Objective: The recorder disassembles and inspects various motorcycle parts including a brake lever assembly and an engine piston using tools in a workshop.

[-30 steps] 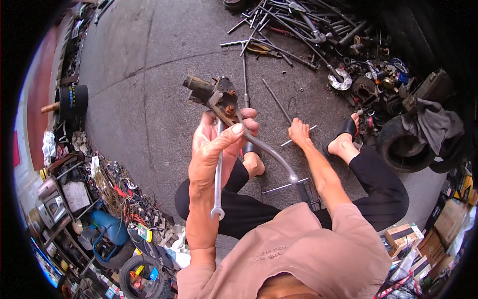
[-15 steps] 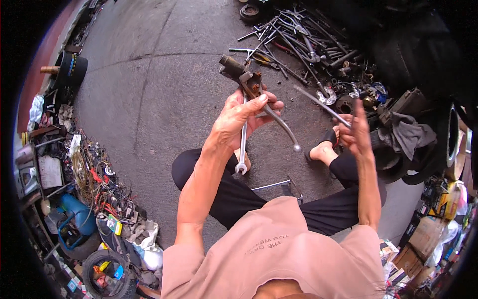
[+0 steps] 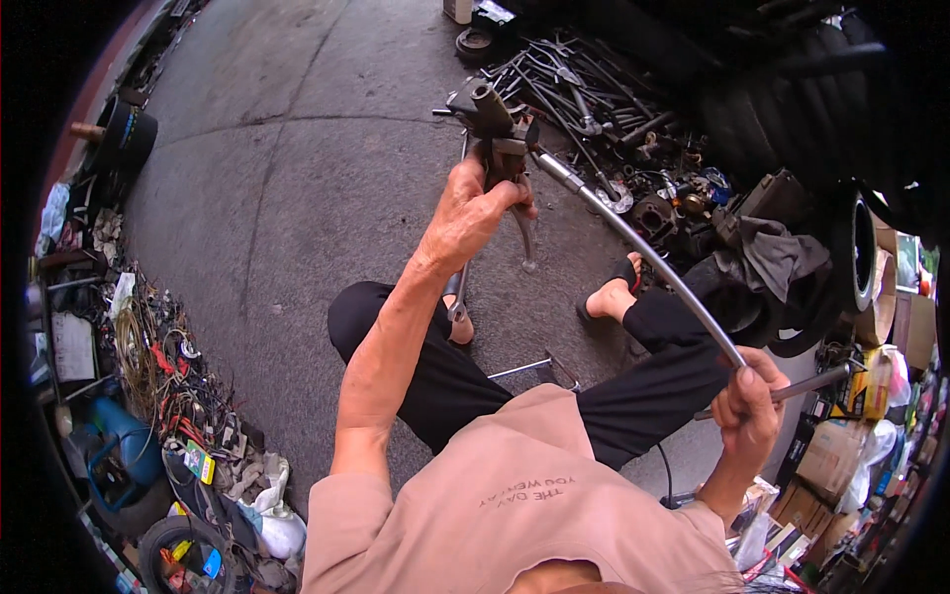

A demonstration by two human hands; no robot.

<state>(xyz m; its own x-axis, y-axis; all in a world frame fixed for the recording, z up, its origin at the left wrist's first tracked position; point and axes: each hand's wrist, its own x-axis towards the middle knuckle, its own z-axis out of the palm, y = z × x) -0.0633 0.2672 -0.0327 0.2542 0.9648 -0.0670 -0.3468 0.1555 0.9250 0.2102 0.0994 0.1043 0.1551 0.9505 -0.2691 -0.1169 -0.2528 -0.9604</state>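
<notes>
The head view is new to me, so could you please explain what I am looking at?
There is no robot here: a head-worn fisheye camera looks down at the wearer's own two bare hands, and its lens bends straight edges. The left hand holds a metal part with a curved lever; an open-ended wrench shows below. The right hand grips a T-handled wrench whose far end reaches that part; whether it is seated, I cannot tell. On the grey floor, a pile of metal tools lies ahead.
</notes>
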